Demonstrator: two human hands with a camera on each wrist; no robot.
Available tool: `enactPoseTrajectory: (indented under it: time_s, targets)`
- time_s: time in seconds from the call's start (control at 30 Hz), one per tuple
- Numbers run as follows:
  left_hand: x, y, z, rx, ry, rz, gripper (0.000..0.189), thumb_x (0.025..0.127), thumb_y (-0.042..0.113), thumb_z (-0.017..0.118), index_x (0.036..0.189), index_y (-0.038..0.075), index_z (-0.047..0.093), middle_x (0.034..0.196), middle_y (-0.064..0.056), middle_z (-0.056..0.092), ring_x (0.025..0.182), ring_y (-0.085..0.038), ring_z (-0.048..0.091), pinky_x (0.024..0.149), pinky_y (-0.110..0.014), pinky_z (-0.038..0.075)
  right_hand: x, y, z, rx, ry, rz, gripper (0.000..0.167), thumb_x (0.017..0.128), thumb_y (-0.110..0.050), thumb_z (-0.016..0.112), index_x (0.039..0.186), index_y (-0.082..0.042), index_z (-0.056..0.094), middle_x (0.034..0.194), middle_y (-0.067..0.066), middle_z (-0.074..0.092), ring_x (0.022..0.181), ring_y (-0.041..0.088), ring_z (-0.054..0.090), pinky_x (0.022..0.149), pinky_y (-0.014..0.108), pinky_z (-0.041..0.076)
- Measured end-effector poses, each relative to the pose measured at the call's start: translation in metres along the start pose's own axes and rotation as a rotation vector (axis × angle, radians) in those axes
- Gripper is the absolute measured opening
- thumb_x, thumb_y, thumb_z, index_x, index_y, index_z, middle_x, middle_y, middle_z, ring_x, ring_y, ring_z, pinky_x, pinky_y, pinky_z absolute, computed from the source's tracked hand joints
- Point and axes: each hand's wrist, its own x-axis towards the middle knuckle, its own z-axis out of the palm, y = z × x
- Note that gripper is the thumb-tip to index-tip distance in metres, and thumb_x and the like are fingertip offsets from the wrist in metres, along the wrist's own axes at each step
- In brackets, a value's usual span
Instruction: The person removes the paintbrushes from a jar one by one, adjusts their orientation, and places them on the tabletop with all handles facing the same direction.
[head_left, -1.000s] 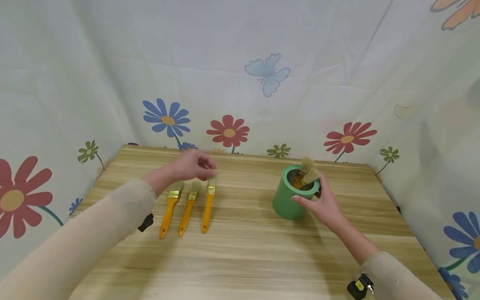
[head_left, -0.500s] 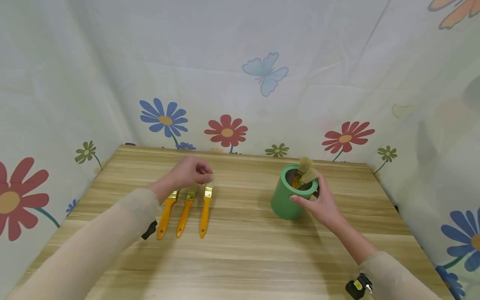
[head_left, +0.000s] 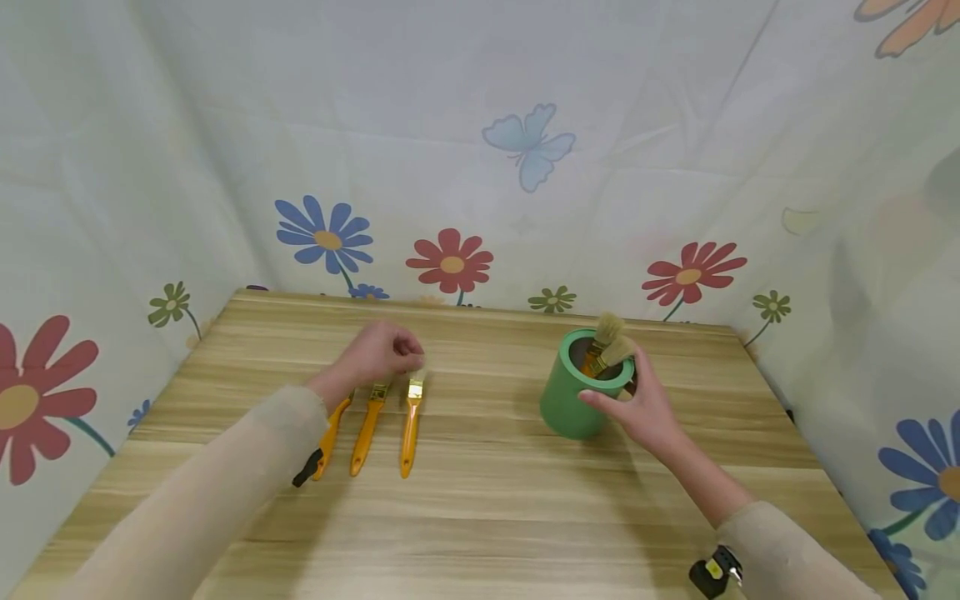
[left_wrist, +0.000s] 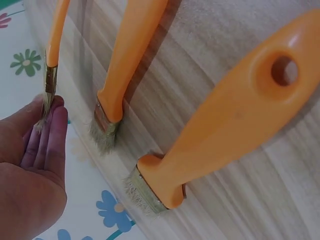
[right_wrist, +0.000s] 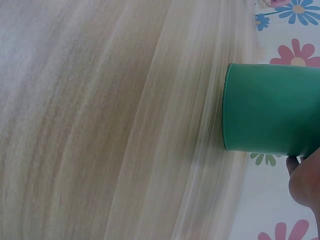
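Three paintbrushes with orange handles lie side by side on the wooden table (head_left: pixel 487 517): left (head_left: pixel 327 442), middle (head_left: pixel 365 433) and right (head_left: pixel 409 429). My left hand (head_left: pixel 411 363) hovers over their bristle ends. In the left wrist view my left hand (left_wrist: pixel 46 114) pinches the bristle tip of the thinnest brush (left_wrist: pixel 51 70), beside the other two (left_wrist: pixel 131 55) (left_wrist: pixel 235 115). My right hand (head_left: pixel 619 393) grips a green cup (head_left: pixel 568 404) at its right side. Two round brushes (head_left: pixel 607 337) stand in the cup. The right wrist view shows the cup (right_wrist: pixel 270 110) with one fingertip (right_wrist: pixel 305 182) against it.
Flowered fabric walls (head_left: pixel 480 167) close the table in at the back and on both sides. A black wrist-camera mount (head_left: pixel 303 471) sits on my left sleeve and another (head_left: pixel 712 573) on my right. Bare wood stretches in front of the brushes and the cup.
My left hand has come down and nearer, onto the bristle ends of the brushes. My right hand and the green cup stay where they were.
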Motion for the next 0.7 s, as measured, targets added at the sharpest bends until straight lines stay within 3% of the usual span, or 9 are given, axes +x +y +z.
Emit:
enactPoseTrajectory:
  time_s: [0.2,0.7]
  targets:
    - [0.003,-0.004,0.005,0.033,0.011,0.033,0.007,0.095,0.011,0.082,0.099,0.006,0.081,0.083,-0.002,0.073,0.072,-0.017,0.063,0.069,-0.03,0.056,0.0,-0.001,0.0,0.004,-0.002,0.005,0.099,0.093,-0.024,0.087,0.167,-0.009,0.023,0.16,0.017,0.041,0.147,0.037,0.045,0.122,0.063,0.035]
    - [0.004,0.004,0.015,0.108,0.008,-0.006,0.006,0.096,0.013,0.082,0.099,0.008,0.081,0.087,-0.002,0.072,0.078,-0.019,0.062,0.072,-0.03,0.057,0.0,-0.002,-0.002,0.019,-0.008,0.001,0.1,0.092,-0.023,0.088,0.167,-0.011,0.023,0.16,0.016,0.042,0.147,0.036,0.044,0.122,0.063,0.034]
